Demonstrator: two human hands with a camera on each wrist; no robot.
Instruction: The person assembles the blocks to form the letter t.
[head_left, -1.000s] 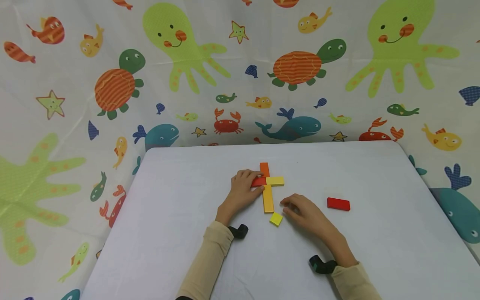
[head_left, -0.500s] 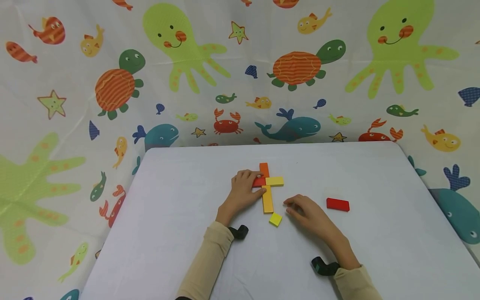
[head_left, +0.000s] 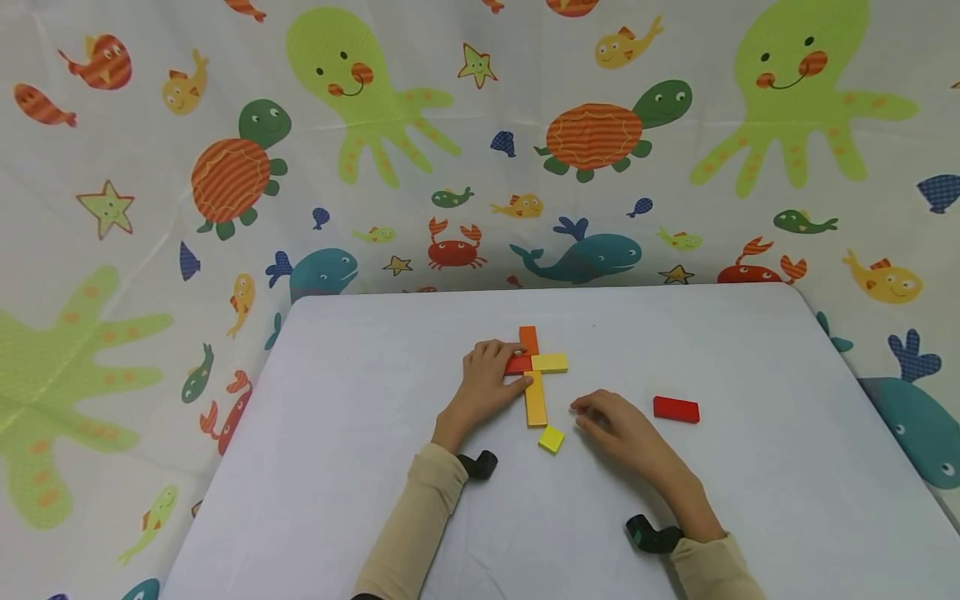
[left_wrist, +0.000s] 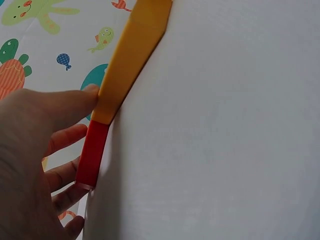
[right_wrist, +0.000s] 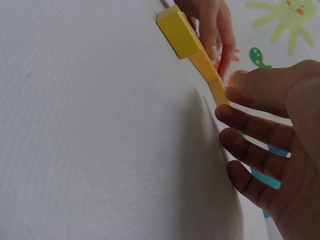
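Note:
My left hand (head_left: 489, 379) holds a red block (head_left: 518, 365) between thumb and index finger, its thumb also touching the amber block (head_left: 535, 398) below. In the left wrist view, the thumb lies against the amber block (left_wrist: 127, 60) and the fingers are behind the red block (left_wrist: 92, 152). An orange block (head_left: 528, 339) and a pale yellow block (head_left: 551, 362) complete a cross shape. At the amber block's lower end sits a small yellow block (head_left: 551, 439), turned at an angle. My right hand (head_left: 618, 429) hovers to its right, fingers loosely bent around nothing.
Another red block (head_left: 676, 408) lies apart, right of the right hand. White cloth covers the table (head_left: 360, 375). Behind it hangs a curtain (head_left: 420, 225) printed with sea animals. Each wrist carries a black camera mount (head_left: 652, 533).
My right hand has drifted slightly to the right, away from the blocks. The left hand keeps its place, and the blocks look almost unmoved.

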